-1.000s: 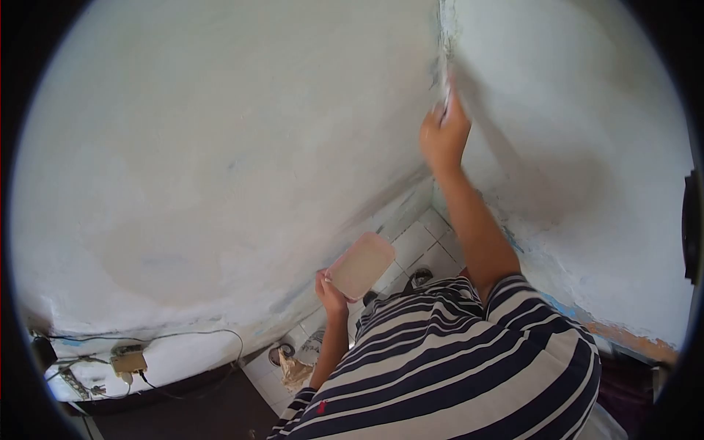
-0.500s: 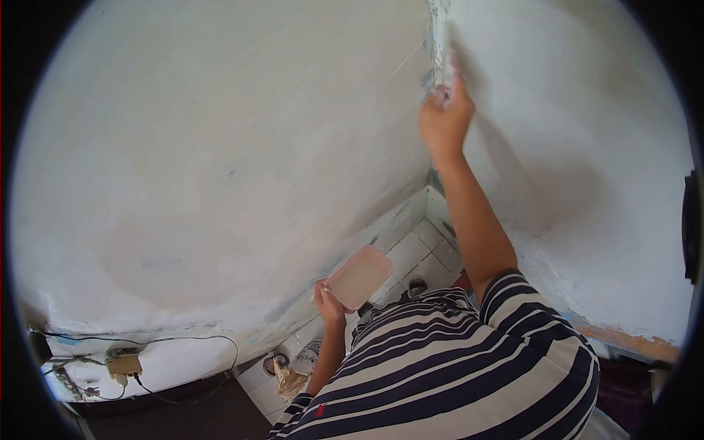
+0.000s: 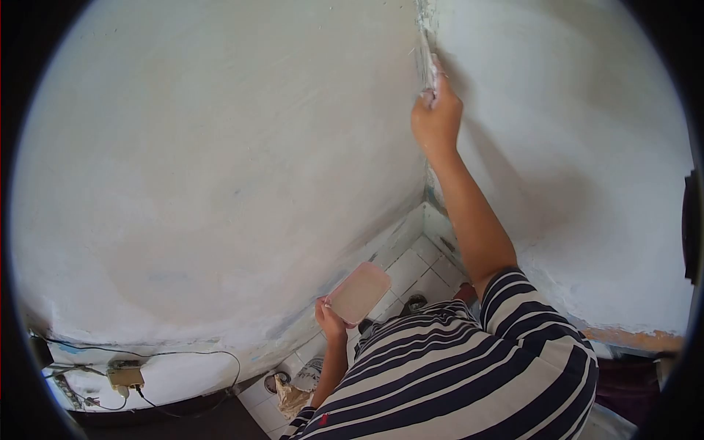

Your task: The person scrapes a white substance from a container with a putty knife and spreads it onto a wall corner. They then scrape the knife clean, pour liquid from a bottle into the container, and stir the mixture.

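Observation:
My right hand is raised to the corner where two walls meet, its fingers closed around a narrow, whitish flat-bladed tool that looks like a putty knife. The blade lies along the corner, against or very close to the left wall; its handle is mostly hidden in the hand. Low down, in front of my striped shirt, my left hand grips the near left edge of a shallow pink plastic tray. Smooth greyish-beige paste covers the tray's inside.
The left wall has patchy plaster; the right wall is paler. White floor tiles show below the corner. At lower left, a socket box with plugs and loose cables hangs above a dark surface. A crumpled beige bag lies nearby.
The tool in my right hand has shifted slightly left, its blade now nearer the left wall. The tray sits a little lower in view, as the camera has tilted slightly.

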`<state>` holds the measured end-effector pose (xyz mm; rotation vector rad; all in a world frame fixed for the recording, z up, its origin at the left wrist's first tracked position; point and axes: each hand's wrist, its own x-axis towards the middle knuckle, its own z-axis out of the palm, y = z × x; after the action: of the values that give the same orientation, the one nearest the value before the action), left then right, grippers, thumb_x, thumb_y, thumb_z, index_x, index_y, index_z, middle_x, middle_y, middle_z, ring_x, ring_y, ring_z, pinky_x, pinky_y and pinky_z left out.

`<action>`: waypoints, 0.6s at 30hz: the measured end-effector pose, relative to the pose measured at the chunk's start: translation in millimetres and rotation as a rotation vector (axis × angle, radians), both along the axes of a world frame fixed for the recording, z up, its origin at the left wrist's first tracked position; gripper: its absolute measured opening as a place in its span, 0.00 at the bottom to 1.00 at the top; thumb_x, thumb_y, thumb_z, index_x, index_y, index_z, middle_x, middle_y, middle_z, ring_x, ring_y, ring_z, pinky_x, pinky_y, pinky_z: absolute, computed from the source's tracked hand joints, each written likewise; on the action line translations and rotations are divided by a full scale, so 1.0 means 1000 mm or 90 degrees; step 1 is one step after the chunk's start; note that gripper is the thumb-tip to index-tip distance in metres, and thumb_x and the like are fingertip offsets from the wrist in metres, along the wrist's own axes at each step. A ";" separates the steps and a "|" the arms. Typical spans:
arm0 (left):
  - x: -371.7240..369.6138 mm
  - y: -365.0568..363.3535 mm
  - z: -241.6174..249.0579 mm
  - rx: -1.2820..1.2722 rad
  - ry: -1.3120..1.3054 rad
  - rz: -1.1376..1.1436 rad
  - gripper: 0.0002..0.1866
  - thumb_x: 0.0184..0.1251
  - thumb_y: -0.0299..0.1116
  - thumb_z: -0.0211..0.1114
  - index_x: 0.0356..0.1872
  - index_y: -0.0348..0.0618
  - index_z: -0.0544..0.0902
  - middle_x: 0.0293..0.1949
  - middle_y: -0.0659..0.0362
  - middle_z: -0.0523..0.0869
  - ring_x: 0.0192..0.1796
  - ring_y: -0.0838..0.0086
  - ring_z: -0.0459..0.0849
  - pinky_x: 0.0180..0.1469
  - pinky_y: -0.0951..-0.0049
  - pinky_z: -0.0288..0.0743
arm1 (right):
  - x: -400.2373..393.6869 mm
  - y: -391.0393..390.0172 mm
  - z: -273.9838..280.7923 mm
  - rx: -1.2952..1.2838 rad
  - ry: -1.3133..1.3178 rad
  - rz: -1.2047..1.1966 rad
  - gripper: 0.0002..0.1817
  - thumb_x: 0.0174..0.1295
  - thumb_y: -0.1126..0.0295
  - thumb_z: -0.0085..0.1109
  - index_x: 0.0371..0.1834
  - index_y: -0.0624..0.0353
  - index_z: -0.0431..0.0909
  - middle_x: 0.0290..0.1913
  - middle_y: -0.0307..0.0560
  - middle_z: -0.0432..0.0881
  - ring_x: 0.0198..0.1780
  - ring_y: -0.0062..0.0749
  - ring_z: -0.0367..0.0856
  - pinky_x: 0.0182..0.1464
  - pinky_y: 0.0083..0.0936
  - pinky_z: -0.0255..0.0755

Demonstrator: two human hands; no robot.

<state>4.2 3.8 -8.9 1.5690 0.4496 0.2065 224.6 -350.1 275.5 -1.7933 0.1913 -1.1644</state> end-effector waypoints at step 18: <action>0.015 -0.013 0.014 -0.008 -0.028 0.012 0.14 0.77 0.36 0.44 0.38 0.39 0.76 0.33 0.58 0.80 0.34 0.75 0.78 0.38 0.71 0.74 | -0.020 0.035 -0.018 -0.030 -0.017 0.053 0.31 0.63 0.84 0.47 0.73 0.64 0.69 0.58 0.69 0.82 0.57 0.56 0.84 0.59 0.37 0.76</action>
<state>19.7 -9.3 5.4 1.5462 0.4311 0.2516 204.3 -315.0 257.4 -1.8091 0.0726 -1.1412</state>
